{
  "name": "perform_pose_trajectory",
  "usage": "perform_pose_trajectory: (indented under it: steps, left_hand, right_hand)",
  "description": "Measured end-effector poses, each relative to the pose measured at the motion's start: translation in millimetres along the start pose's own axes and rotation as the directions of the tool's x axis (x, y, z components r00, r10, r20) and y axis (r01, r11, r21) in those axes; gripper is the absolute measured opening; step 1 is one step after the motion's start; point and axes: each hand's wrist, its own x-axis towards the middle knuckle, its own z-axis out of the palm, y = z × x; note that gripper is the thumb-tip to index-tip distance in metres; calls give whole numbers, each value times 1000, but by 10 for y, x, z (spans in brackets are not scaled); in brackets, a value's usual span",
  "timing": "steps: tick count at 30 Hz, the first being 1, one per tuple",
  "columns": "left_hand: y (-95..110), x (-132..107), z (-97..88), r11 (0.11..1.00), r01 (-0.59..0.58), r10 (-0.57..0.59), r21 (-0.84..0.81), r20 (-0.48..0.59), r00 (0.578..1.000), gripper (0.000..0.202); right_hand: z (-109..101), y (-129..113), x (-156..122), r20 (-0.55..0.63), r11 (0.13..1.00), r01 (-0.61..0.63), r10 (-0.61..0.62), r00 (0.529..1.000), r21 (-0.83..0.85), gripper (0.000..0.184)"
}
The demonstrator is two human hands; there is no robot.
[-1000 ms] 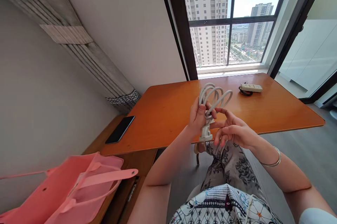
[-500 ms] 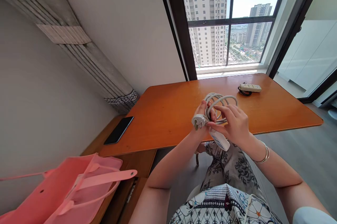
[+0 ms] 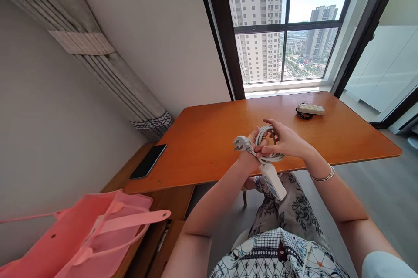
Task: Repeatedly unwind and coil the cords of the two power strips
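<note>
Over the table's front edge, my left hand (image 3: 252, 156) grips a coiled white power cord (image 3: 266, 132), the loops passing around its fingers. The cord's white plug (image 3: 242, 143) sticks out to the left above my wrist, prongs pointing left. Below the coil hangs a white power strip (image 3: 273, 182), tilted, over my lap. My right hand (image 3: 287, 138) is at the right side of the coil, its thumb and fingers around the loops. Some fingertips of both hands are hidden by the cord.
On the orange-brown table (image 3: 202, 138), a second power strip (image 3: 311, 109) with a black cord lies at the back right. A black tablet or phone (image 3: 148, 161) lies at the left edge. An open pink bag (image 3: 98, 230) stands at lower left. Behind the table is a window (image 3: 285, 25).
The loose loops are drawn into a smaller, tighter coil. The plug has swung up and left, and the power strip hangs lower. My right hand has shifted around the coil.
</note>
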Motion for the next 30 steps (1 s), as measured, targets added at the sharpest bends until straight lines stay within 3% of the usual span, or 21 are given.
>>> perform_pose_trajectory:
  steps: [2,5,10,14,18,25,30]
  left_hand:
    - [49,14,-55,998,48,-46,-44,29,998,48]
    - [96,31,-126,992,87,-80,-89,80,994,54]
    - [80,64,-198,983,101,-88,-152,90,992,57]
    - [64,101,-244,972,94,-82,-217,64,995,59]
    - [67,143,-309,956,70,-64,-286,28,998,65]
    - [20,192,-352,918,76,-104,-390,-52,993,69]
    - [-58,303,-461,965,11,-65,-261,-199,978,65]
  right_hand:
    - [0,100,25,37,973,-32,24,999,228,83]
    - [83,216,43,90,802,-193,172,981,566,67]
    - [244,288,58,162,499,-299,299,940,813,60]
    - [318,313,80,254,239,-340,327,910,910,49]
    - [416,312,36,245,-17,-257,372,895,966,37]
    - [506,444,12,240,-215,-170,360,901,962,22]
    - [507,492,67,235,-325,-80,471,850,942,27]
